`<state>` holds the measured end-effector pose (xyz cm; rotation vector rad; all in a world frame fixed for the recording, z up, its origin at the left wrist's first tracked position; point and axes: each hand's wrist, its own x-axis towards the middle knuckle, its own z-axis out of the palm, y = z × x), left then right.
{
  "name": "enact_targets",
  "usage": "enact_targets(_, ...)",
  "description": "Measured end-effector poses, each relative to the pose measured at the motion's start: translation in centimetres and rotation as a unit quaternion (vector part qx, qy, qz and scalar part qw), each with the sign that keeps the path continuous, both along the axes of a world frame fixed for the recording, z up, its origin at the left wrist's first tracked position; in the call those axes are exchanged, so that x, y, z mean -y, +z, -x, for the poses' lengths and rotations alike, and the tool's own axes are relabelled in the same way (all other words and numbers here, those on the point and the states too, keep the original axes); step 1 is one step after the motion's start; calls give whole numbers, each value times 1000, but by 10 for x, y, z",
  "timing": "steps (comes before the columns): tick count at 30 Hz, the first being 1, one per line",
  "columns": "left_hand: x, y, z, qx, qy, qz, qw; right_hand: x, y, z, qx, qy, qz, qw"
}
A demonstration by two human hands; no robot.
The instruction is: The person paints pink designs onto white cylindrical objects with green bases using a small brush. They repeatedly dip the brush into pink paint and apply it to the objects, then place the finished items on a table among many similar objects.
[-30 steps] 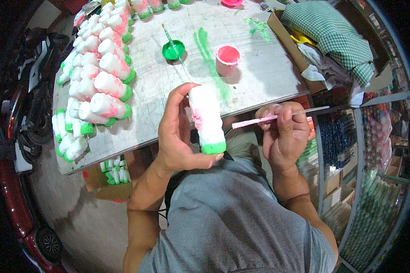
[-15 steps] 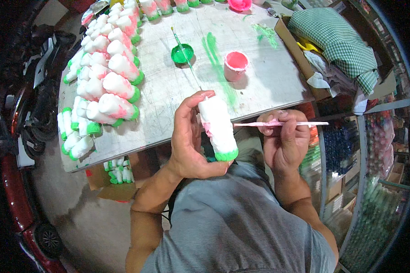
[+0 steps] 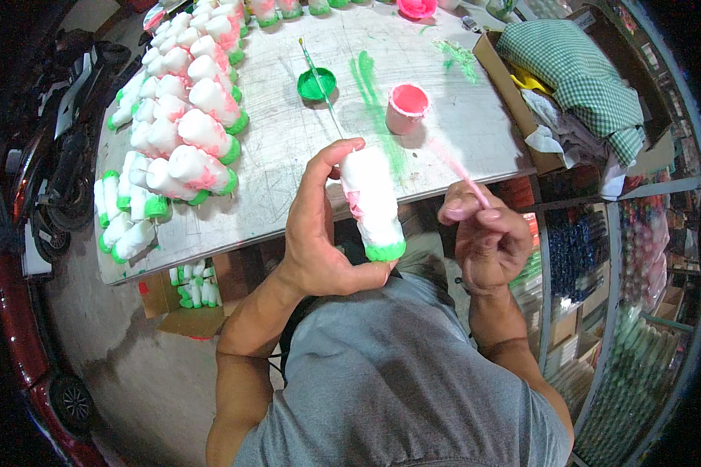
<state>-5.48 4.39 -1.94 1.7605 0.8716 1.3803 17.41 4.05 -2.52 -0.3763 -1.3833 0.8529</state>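
My left hand [image 3: 317, 233] grips a white, bumpy candle [image 3: 370, 194] by its two ends, thumb at the green-painted base and fingers at the top. Pink paint marks the candle's left side. My right hand [image 3: 487, 237] pinches a pink-stained paintbrush [image 3: 469, 180] between thumb and fingers. That brush is blurred and points up and left, its tip end near a cup of pink paint [image 3: 409, 109]. A small bowl of green paint [image 3: 317, 86] stands beyond my left hand, a second paintbrush [image 3: 309, 58] lying across it.
Rows of white candles with green bases and pink marks [image 3: 202, 132] fill the table's left side. A cardboard box [image 3: 514, 117] holding rags and a green checked cloth [image 3: 572, 74] sits at right. An open box of candles [image 3: 195, 288] is below the table edge; shelves [image 3: 576, 257] stand at right.
The paintbrush in my right hand has swung from level beside the candle to pointing up toward the pink cup. My left hand still holds the candle, nearly unmoved.
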Motion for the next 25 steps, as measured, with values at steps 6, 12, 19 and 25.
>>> enact_targets(6, 19, 9, -2, 178, -97, 84, 976, -7, 28, 5, 217, 14, -81, 973)
enact_targets(12, 31, -1, 0, 231, -146, 157, 949, -21, 32, 13, 287, 85, -76, 951)
enact_targets(19, 22, 19, 17, -26, -43, -45, 998, -28, 29, 11, 279, 119, -54, 951)
enact_targets(25, 22, 28, 24, -95, -8, -101, 990, -25, 30, 14, 269, 145, -19, 952)
